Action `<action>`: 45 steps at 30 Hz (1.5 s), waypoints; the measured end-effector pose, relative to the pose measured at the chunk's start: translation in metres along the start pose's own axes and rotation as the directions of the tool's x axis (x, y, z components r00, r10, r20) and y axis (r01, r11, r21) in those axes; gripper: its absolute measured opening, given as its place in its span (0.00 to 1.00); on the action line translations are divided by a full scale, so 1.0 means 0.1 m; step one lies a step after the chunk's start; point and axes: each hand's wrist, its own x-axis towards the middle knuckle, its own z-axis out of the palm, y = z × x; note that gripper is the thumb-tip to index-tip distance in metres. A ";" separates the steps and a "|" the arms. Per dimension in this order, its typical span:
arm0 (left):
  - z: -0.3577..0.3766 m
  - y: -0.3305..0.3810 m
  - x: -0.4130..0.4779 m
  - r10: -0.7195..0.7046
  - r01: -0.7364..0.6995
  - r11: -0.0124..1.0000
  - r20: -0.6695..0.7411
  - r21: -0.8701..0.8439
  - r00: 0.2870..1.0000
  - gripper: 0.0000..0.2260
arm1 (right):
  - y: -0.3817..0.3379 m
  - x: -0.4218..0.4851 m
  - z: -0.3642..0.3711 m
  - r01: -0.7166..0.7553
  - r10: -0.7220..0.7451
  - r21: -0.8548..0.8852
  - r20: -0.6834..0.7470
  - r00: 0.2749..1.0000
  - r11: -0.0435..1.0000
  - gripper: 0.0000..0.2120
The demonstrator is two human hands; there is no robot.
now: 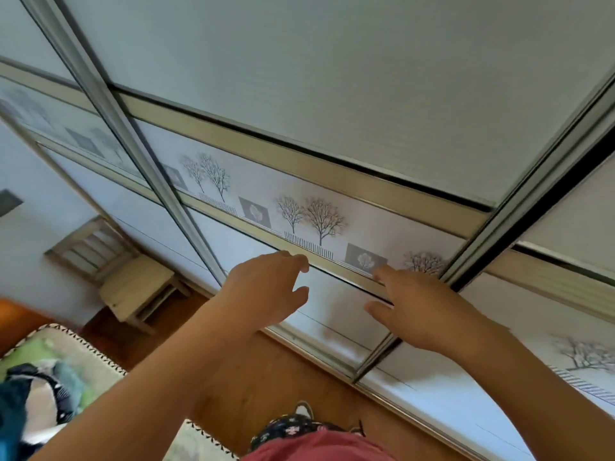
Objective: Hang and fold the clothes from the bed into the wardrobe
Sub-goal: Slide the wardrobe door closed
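Wardrobe: the wardrobe (332, 111) fills most of the view, seen tilted; its sliding doors are pale grey and stand closed
Picture strip: a strip with drawn trees (319, 217) runs across the middle door, with a beige rail above it and one below it
Metal post: a metal post (499, 227) marks the right edge of the middle door; a dark gap runs along it
Left hand: the left hand (263, 287) is stretched forward, fingers relaxed and a little bent, thumb apart, holding nothing; its fingertips (299, 261) are at the lower beige rail; if they touch it, I cannot tell
Right hand: the right hand (422, 311) is also released, fingers straight, holding nothing; the forefinger points at the lower edge of the picture strip, just left of the metal post; contact with the door is not sure
Bed: the bed (86, 347) is in the lower left corner, with a pale cover that has a dark zigzag border
Clothes: the clothes (20, 394) lie on the bed, well apart from both hands; dark blue cloth with some black and white trim; blurred
Chair: a pale wooden chair (133, 287) stands against the wardrobe, to the left
Floor: brown wooden floor (266, 377) between bed and wardrobe
Person: a red shirt (319, 447) and dark flowered trousers (289, 427) at the bottom edge
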 end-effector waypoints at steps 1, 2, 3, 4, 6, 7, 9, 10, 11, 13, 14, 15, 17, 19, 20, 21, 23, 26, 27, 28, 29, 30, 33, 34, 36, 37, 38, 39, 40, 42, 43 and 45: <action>0.01 -0.04 0.02 0.010 -0.010 1.000 -0.001 -0.001 1.000 0.18 | -0.01 0.04 0.02 -0.007 0.007 0.003 -0.012 1.000 1.000 0.33; 0.01 -0.09 0.05 0.024 -0.024 1.000 0.004 -0.001 1.000 0.18 | -0.03 0.07 0.05 -0.018 0.018 0.010 -0.017 1.000 1.000 0.35; 0.01 -0.14 0.07 0.040 -0.040 0.999 0.014 -0.003 0.999 0.18 | -0.05 0.11 0.09 -0.033 0.034 0.020 -0.023 0.999 0.999 0.35; 0.01 -0.21 0.11 0.058 -0.058 0.998 0.021 -0.003 0.998 0.18 | -0.08 0.14 0.12 -0.052 0.053 0.021 -0.032 0.998 0.998 0.35; 0.00 -0.35 0.23 0.098 -0.098 0.995 0.026 0.003 0.995 0.19 | -0.15 0.20 0.17 -0.103 0.104 0.007 -0.062 0.993 0.995 0.33; -0.01 -0.43 0.30 0.117 -0.117 0.993 0.026 0.003 0.993 0.19 | -0.18 0.22 0.19 -0.128 0.127 -0.007 -0.089 0.988 0.992 0.33; -0.02 -0.60 0.45 0.160 -0.160 0.987 0.029 -0.003 0.987 0.19 | -0.29 0.29 0.20 -0.193 0.184 -0.043 -0.154 0.971 0.980 0.31; -0.03 -0.69 0.51 0.187 -0.187 0.982 0.032 -0.007 0.982 0.19 | -0.36 0.33 0.20 -0.223 0.209 -0.058 -0.189 0.959 0.973 0.29; -0.04 -0.79 0.58 0.224 -0.224 0.975 0.033 -0.008 0.974 0.19 | -0.43 0.38 0.20 -0.252 0.232 -0.068 -0.219 0.948 0.965 0.27; -0.09 -0.99 0.71 0.298 -0.298 0.955 0.043 -0.001 0.954 0.19 | -0.62 0.49 0.18 -0.308 0.281 -0.056 -0.277 0.919 0.950 0.24; -0.12 -1.10 0.78 0.329 -0.329 0.944 0.042 0.005 0.944 0.19 | -0.72 0.54 0.16 -0.328 0.302 -0.030 -0.318 0.899 0.944 0.22; -0.16 -1.20 0.84 0.353 -0.354 0.935 0.042 0.015 0.935 0.19 | -0.81 0.59 0.14 -0.347 0.325 0.005 -0.365 0.873 0.938 0.21; -0.27 -1.36 0.98 0.389 -0.390 0.920 0.038 0.032 0.920 0.18 | -0.98 0.68 0.04 -0.378 0.367 0.076 -0.468 0.804 0.923 0.19; -0.38 -1.49 1.09 0.413 -0.413 0.909 0.013 0.051 0.911 0.18 | -1.07 0.78 -0.05 -0.396 0.393 0.115 -0.536 0.747 0.911 0.16; -0.43 -1.55 1.14 0.426 -0.425 0.903 -0.003 0.056 0.905 0.18 | -1.09 0.83 -0.10 -0.412 0.411 0.128 -0.545 0.731 0.902 0.14; -0.48 -1.60 1.18 0.439 -0.437 0.898 -0.016 0.055 0.899 0.18 | -1.11 0.87 -0.14 -0.435 0.435 0.137 -0.541 0.720 0.890 0.13; -0.53 -1.69 1.24 0.460 -0.458 0.887 -0.035 0.054 0.887 0.18 | -1.12 0.93 -0.19 -0.474 0.466 0.128 -0.522 0.714 0.871 0.13; -0.55 -1.80 1.28 0.472 -0.472 0.881 -0.063 0.026 0.879 0.20 | -1.18 0.98 -0.18 -0.476 0.460 0.117 -0.530 0.713 0.872 0.13; -0.55 -1.83 1.28 0.475 -0.475 0.880 -0.077 0.013 0.877 0.21 | -1.20 1.00 -0.17 -0.467 0.453 0.120 -0.537 0.712 0.876 0.13; -0.55 -1.86 1.27 0.479 -0.481 0.877 -0.095 0.004 0.873 0.21 | -1.23 1.01 -0.16 -0.458 0.446 0.124 -0.543 0.712 0.880 0.13; -0.56 -1.88 1.27 0.484 -0.488 0.873 -0.114 -0.004 0.868 0.22 | -1.26 1.03 -0.15 -0.447 0.439 0.129 -0.550 0.710 0.885 0.14; -0.56 -1.91 1.26 0.485 -0.491 0.871 -0.132 -0.014 0.864 0.23 | -1.29 1.04 -0.14 -0.432 0.430 0.138 -0.559 0.709 0.891 0.13; -0.59 -1.97 1.23 0.476 -0.492 0.869 -0.192 -0.048 0.858 0.26 | -1.41 1.06 -0.09 -0.368 0.394 0.168 -0.579 0.714 0.914 0.13; -0.61 -1.98 1.21 0.471 -0.491 0.869 -0.204 -0.055 0.858 0.26 | -1.45 1.05 -0.07 -0.349 0.388 0.184 -0.582 0.715 0.919 0.14; -0.64 -2.00 1.17 0.460 -0.484 0.872 -0.221 -0.068 0.860 0.27 | -1.51 1.02 -0.06 -0.326 0.402 0.236 -0.595 0.696 0.915 0.16; -0.66 -2.01 1.14 0.456 -0.482 0.873 -0.235 -0.067 0.858 0.28 | -1.53 1.00 -0.07 -0.323 0.415 0.263 -0.616 0.669 0.909 0.16; -0.69 -2.01 1.12 0.452 -0.482 0.874 -0.254 -0.065 0.855 0.28 | -1.53 0.98 -0.09 -0.321 0.432 0.289 -0.646 0.630 0.902 0.15; -0.72 -2.01 1.09 0.448 -0.481 0.874 -0.277 -0.064 0.850 0.28 | -1.53 0.94 -0.12 -0.319 0.450 0.320 -0.679 0.580 0.892 0.14; -0.75 -2.00 1.07 0.443 -0.482 0.874 -0.298 -0.065 0.845 0.29 | -1.52 0.89 -0.16 -0.315 0.473 0.355 -0.711 0.520 0.880 0.13; -0.83 -1.97 1.00 0.435 -0.485 0.872 -0.345 -0.071 0.832 0.29 | -1.47 0.76 -0.24 -0.292 0.502 0.415 -0.782 0.370 0.862 0.13; -0.87 -1.94 0.96 0.431 -0.488 0.870 -0.375 -0.068 0.821 0.30 | -1.43 0.69 -0.28 -0.274 0.501 0.431 -0.817 0.287 0.860 0.15; -0.95 -1.87 0.87 0.419 -0.489 0.871 -0.437 -0.056 0.796 0.32 | -1.36 0.58 -0.37 -0.254 0.470 0.426 -0.871 0.146 0.868 0.22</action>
